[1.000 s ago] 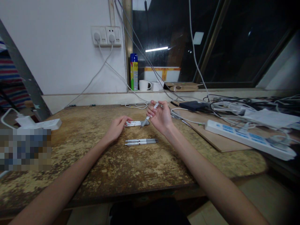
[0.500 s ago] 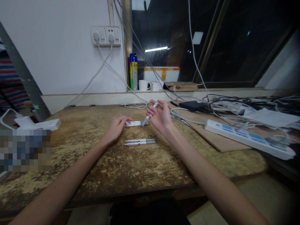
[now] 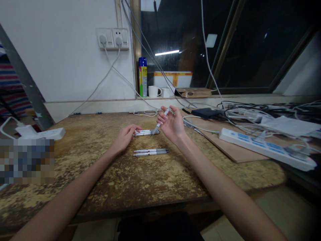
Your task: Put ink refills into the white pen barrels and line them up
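My right hand is closed around a white pen with a grey grip, raised above the table and slanting so its tip points down and left. The tip is beside a row of white pens lying side by side. At the row's left end my left hand has its fingers bent together on the pen ends, which they partly hide. Nearer to me, a second group of white and grey pens lies parallel on the table, grey ends to the right.
The worn wooden table carries a white power strip on a thin board at the right, with tangled cables behind. Another power strip is at the left. A spray can and a mug stand on the sill.
Almost nothing differs. The pen in my right hand has tilted very slightly, and my left hand stays at the pen ends.
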`<state>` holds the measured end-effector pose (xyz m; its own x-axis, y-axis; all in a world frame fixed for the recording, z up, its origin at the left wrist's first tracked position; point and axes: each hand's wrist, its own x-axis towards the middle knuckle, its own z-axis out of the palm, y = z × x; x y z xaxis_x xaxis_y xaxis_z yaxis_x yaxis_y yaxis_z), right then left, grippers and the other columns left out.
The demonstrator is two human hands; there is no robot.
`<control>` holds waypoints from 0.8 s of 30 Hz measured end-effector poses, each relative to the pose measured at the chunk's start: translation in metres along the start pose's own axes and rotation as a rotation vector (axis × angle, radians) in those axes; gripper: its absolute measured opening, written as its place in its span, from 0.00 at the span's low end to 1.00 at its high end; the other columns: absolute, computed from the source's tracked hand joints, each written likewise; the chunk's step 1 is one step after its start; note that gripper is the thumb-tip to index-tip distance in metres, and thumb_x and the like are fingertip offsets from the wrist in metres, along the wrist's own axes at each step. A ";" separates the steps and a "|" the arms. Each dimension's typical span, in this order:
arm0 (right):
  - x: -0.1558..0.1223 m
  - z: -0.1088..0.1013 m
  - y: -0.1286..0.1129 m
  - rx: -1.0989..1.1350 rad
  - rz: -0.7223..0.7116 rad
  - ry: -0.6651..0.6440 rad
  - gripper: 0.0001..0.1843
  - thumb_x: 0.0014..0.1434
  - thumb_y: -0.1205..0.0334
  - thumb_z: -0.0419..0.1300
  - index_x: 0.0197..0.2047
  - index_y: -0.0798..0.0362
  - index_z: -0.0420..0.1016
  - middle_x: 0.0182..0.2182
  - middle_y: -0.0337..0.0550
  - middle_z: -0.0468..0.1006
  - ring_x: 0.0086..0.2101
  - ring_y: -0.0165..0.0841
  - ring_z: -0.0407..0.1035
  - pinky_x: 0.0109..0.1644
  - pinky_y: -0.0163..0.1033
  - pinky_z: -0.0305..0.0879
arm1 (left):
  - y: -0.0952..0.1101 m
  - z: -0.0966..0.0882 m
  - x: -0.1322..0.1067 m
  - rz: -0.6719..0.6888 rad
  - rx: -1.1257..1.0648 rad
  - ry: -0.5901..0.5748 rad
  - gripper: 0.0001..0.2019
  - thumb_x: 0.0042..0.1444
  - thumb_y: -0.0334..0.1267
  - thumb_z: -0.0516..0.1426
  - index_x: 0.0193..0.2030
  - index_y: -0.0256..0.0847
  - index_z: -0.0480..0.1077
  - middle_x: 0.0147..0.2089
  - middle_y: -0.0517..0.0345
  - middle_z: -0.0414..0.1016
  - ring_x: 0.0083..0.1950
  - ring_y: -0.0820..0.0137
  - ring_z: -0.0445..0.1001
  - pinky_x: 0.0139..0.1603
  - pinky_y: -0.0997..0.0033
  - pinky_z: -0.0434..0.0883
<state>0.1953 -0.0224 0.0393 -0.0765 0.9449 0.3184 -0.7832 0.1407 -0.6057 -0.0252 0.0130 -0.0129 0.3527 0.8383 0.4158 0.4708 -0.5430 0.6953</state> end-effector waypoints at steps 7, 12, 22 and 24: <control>0.000 0.002 0.000 -0.022 -0.015 0.003 0.10 0.65 0.55 0.51 0.36 0.49 0.69 0.20 0.30 0.50 0.20 0.29 0.47 0.25 0.33 0.53 | 0.003 0.000 0.000 -0.004 -0.002 -0.003 0.22 0.68 0.47 0.45 0.46 0.40 0.78 0.45 0.52 0.80 0.44 0.63 0.73 0.47 0.65 0.70; -0.001 0.002 -0.001 -0.039 -0.015 0.032 0.14 0.66 0.50 0.51 0.35 0.49 0.69 0.20 0.31 0.52 0.21 0.28 0.48 0.26 0.33 0.55 | 0.001 0.001 0.000 -0.007 0.004 -0.011 0.23 0.69 0.48 0.44 0.46 0.40 0.78 0.45 0.51 0.80 0.45 0.62 0.73 0.47 0.64 0.70; 0.000 0.000 -0.001 0.007 -0.032 0.007 0.10 0.65 0.55 0.52 0.36 0.49 0.68 0.20 0.31 0.52 0.20 0.28 0.49 0.26 0.33 0.55 | -0.001 0.001 0.000 0.009 -0.014 -0.016 0.23 0.69 0.48 0.44 0.47 0.39 0.78 0.46 0.52 0.80 0.45 0.63 0.74 0.46 0.66 0.70; 0.000 0.000 -0.002 0.015 -0.034 0.005 0.10 0.65 0.54 0.52 0.36 0.49 0.68 0.20 0.31 0.52 0.21 0.28 0.49 0.26 0.33 0.55 | -0.001 0.001 0.000 0.009 -0.010 -0.018 0.24 0.69 0.48 0.44 0.47 0.39 0.78 0.46 0.52 0.79 0.45 0.63 0.74 0.46 0.66 0.70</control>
<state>0.1969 -0.0230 0.0402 -0.0464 0.9411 0.3350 -0.7943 0.1686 -0.5836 -0.0247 0.0134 -0.0149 0.3710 0.8324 0.4116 0.4599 -0.5498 0.6973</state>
